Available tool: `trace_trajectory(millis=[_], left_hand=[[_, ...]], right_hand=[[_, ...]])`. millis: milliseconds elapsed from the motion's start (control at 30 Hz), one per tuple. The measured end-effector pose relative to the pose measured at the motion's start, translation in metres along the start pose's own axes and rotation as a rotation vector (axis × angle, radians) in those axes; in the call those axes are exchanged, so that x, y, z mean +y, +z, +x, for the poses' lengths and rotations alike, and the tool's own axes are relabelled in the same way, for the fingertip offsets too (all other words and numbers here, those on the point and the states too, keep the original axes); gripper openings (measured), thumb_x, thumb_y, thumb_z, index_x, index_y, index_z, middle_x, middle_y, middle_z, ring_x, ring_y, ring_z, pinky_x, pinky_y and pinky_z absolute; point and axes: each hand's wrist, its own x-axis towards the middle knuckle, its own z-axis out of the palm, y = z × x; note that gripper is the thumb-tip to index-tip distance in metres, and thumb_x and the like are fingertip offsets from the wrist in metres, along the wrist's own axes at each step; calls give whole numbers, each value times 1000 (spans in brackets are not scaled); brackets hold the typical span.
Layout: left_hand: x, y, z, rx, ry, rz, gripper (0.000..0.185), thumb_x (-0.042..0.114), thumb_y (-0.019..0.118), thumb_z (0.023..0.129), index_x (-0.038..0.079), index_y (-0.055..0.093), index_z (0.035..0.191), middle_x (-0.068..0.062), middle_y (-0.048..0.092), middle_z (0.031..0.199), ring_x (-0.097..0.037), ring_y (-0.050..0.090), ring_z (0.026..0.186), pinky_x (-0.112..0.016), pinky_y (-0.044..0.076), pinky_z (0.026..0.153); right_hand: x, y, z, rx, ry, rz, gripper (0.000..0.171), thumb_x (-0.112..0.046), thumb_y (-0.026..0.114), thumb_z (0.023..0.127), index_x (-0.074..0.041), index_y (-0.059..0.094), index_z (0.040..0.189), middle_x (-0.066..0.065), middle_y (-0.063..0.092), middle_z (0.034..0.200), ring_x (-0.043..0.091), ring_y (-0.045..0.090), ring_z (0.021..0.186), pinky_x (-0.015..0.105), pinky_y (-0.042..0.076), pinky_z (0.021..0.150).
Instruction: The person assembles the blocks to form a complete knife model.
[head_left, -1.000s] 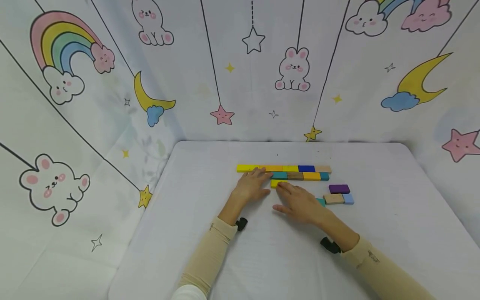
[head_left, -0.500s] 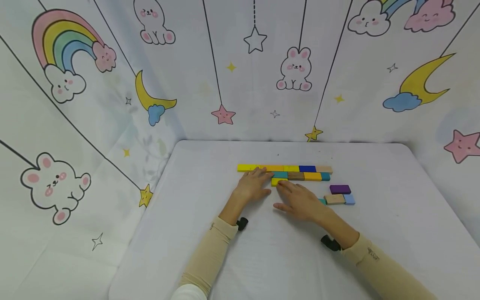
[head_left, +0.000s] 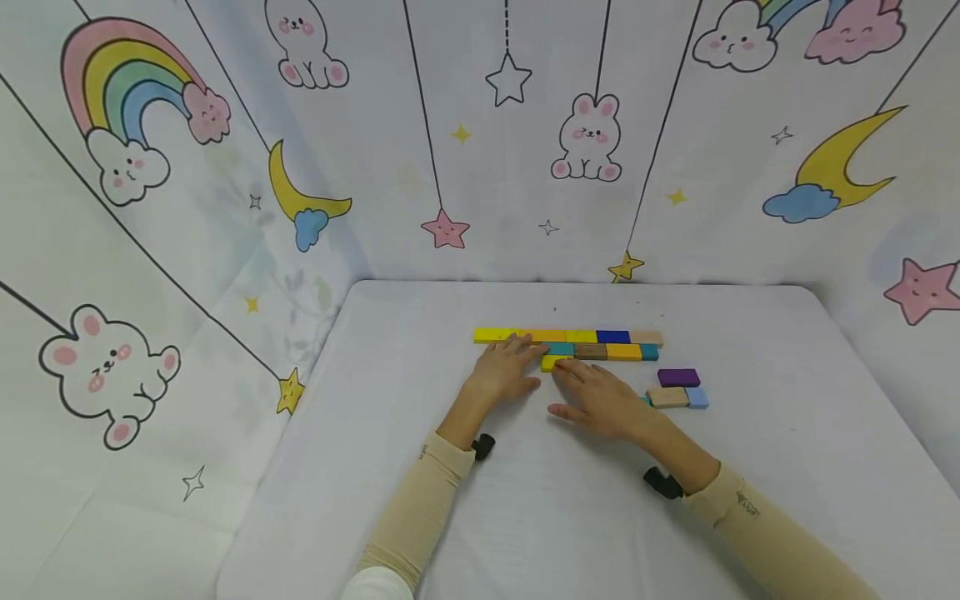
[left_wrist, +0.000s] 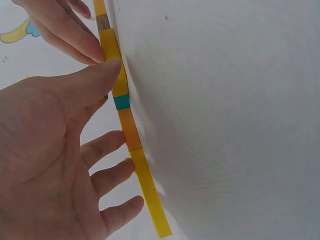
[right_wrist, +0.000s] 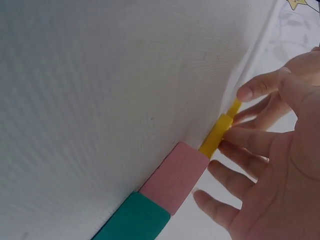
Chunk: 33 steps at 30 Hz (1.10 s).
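A yellow block (head_left: 548, 364) lies against the near side of the second row of blocks (head_left: 591, 352). My right hand (head_left: 600, 404) touches its near side with extended fingers, seen close in the right wrist view. My left hand (head_left: 501, 372) spreads over the left end of the rows. In the left wrist view its thumb rests at the yellow block (left_wrist: 114, 45), while the other fingertips touch an orange block (left_wrist: 131, 129) and a long yellow block (left_wrist: 149, 190). Beyond the second row runs a longer row with a dark blue block (head_left: 612, 337).
Right of my right hand lie a purple block (head_left: 678, 378), a tan block (head_left: 667, 397) and a light blue block (head_left: 697, 397). A pink block (right_wrist: 176, 177) and a teal block (right_wrist: 132, 220) sit near that hand. A patterned cloth (head_left: 510, 192) rises behind the white table (head_left: 555, 517).
The yellow block has slid away from me, closing the small gap to the second row, with my right fingers against it. My left hand has stayed in place.
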Motion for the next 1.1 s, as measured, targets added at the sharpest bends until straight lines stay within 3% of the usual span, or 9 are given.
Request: trace_trajectory(millis=[533, 733, 1100], left_hand=[[3, -3, -3, -31, 16, 39, 62, 50, 61, 93, 48, 33, 149, -1, 22, 162, -29, 19, 149, -54, 22, 117], [2, -3, -6, -29, 29, 40, 62, 49, 60, 94, 48, 32, 149, -3, 23, 162, -31, 20, 148, -57, 23, 116], [2, -2, -4, -33, 34, 18, 60, 47, 60, 94, 50, 33, 148, -2, 22, 162, -28, 18, 149, -56, 21, 117]], right_hand=[[2, -9, -19, 14, 27, 37, 74, -58, 55, 93, -7, 45, 146, 16, 36, 154, 36, 38, 139, 58, 33, 110], [6, -14, -36, 24, 43, 17, 75, -61, 50, 94, -7, 45, 146, 16, 37, 153, 35, 39, 138, 55, 33, 112], [20, -22, -74, 95, 111, 4, 72, -57, 57, 93, -6, 50, 143, 16, 43, 149, 37, 43, 135, 59, 37, 107]])
